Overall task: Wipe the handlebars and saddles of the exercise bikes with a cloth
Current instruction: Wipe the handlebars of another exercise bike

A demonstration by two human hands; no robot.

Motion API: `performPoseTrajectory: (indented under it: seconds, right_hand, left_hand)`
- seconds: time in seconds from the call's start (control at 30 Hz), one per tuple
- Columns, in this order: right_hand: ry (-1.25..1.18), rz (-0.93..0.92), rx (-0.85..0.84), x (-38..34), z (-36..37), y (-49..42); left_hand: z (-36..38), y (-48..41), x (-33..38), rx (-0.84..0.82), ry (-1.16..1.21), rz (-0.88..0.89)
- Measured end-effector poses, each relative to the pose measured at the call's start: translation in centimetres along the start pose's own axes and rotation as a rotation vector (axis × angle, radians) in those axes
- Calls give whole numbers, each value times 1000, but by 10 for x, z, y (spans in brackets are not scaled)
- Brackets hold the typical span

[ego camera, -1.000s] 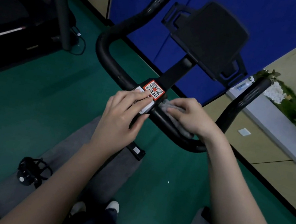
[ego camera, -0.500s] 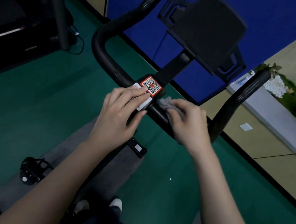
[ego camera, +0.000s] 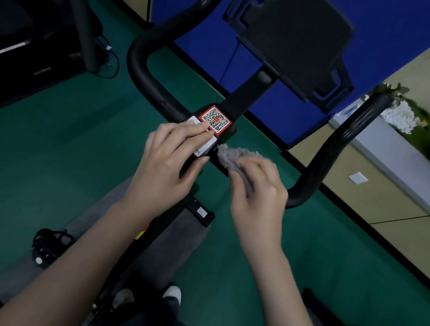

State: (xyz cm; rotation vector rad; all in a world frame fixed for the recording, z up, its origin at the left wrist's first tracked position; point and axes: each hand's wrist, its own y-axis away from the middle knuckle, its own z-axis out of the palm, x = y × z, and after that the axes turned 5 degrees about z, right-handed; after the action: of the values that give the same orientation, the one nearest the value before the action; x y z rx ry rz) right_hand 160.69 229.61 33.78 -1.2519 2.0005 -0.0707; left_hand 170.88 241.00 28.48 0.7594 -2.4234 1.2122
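Floor: dark green floor (ego camera: 39, 163), smooth and matt, under both hands. A grey mat (ego camera: 178, 244), felt-like, lies below the wrists. Beyond the fingertips stands a blue wall panel (ego camera: 189, 32), flat, with a slight sheen. Well out past the left hand is a black treadmill (ego camera: 10, 26). Out past the right hand runs a pale ledge with green foliage and white flowers (ego camera: 401, 119).

Handlebar (ego camera: 143, 75): black tube, rounded section, matt rubbery finish. It is U-shaped, with one horn rising on the outer side of each hand. A black rectangular tablet holder (ego camera: 296, 34) sits on a stem beyond the fingertips.

Left hand (ego camera: 168, 166): fingers nearly straight, lying flat on the centre clamp over a white label, thumb spread toward the right hand. Fingertips touch the edge of a red-bordered QR sticker (ego camera: 214, 119).

Right hand (ego camera: 259, 195): fingers curled, gripping a grey cloth (ego camera: 233, 157), fuzzy and bunched. The cloth pokes out at the fingertips and lies against the bar just beside the left thumb. The hand's outline is motion-blurred.

Black pedal (ego camera: 50, 245) sits below and outside the left forearm.
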Motion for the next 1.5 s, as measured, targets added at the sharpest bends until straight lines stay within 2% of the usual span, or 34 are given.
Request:
performPoseTrajectory:
  seconds: [0.07,0.13,0.27,0.37,0.47,0.57,0.63,0.83,1.03,1.13,1.23,1.33,1.5]
  right_hand:
    - [-80,15,91,2,-4,21]
    - [-192,126,102,-1,0,48]
    - [-431,628,9,-9,24,79]
    - [-701,963,142,-13,41,65]
    - [-1099,1143,254,-25,54,42]
    - [-1330,1190,281,-38,64,26]
    - [-1388,1209,279,-46,65,19]
    - [-1358,1257,257,-38,59,17]
    - [-1425,1276,356,-23,38,31]
    - [-1392,1263,267,-32,48,21]
    - [-1380,1282,190,-31,46,16]
    - [-1393,1299,217,-15,26,25]
    - [-1394,1301,220,-12,20,28]
  left_hand:
    - [0,0,0,-3,0,-1]
    - [1,0,0,-4,0,-11]
    - [-1,0,2,-20,-9,-20]
    - [-6,-2,2,-60,-18,-12]
    - [-14,-4,0,-144,-18,10]
    - [-24,-3,-3,-237,-4,28]
    - [-29,-3,-5,-270,17,32]
    - [-35,-4,-8,-283,85,15]
    - [-34,-3,-4,-286,52,25]
    - [-33,-7,2,-232,-47,96]
    - [-27,-18,12,-195,-48,186]
    - [-13,-29,21,-239,-10,238]
    - [1,-30,17,-307,-4,225]
